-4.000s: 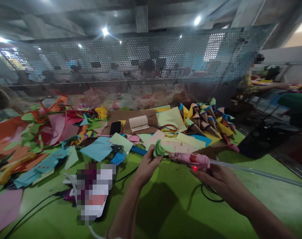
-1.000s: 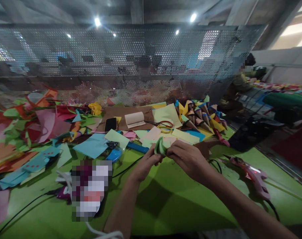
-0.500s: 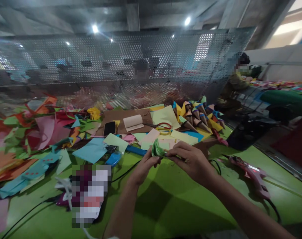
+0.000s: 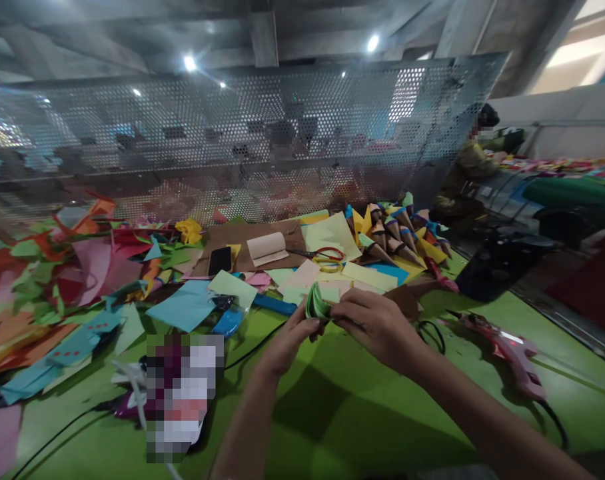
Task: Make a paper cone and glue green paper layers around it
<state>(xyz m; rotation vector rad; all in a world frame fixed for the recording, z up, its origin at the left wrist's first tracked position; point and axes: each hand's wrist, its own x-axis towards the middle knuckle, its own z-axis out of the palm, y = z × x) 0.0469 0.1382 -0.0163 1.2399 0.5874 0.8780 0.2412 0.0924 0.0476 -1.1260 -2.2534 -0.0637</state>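
A small piece of rolled green paper [image 4: 316,303] is held up over the green table, between my two hands. My left hand [image 4: 295,337] is closed around its left side, thumb in front. On the right, the fingers of my right hand [image 4: 375,320] pinch the paper's right edge; their tips hide part of it. Curled layers show at the roll's open top. Just beyond my hands lie loose sheets of pale paper [image 4: 367,275] and scissors [image 4: 327,257] with red and yellow handles.
A pink glue gun [image 4: 512,350] with a cord lies at right. Paper cones [image 4: 392,233] are piled behind. At left are coloured paper scraps [image 4: 92,267], a phone [image 4: 219,261] and a blurred-out item [image 4: 185,400] among cords. A perforated metal screen [image 4: 232,147] stands behind; a person [image 4: 475,157] sits far right.
The green paper and both hands stay nearly in place, with only a slight shift of the fingers. The whole view has moved a little.
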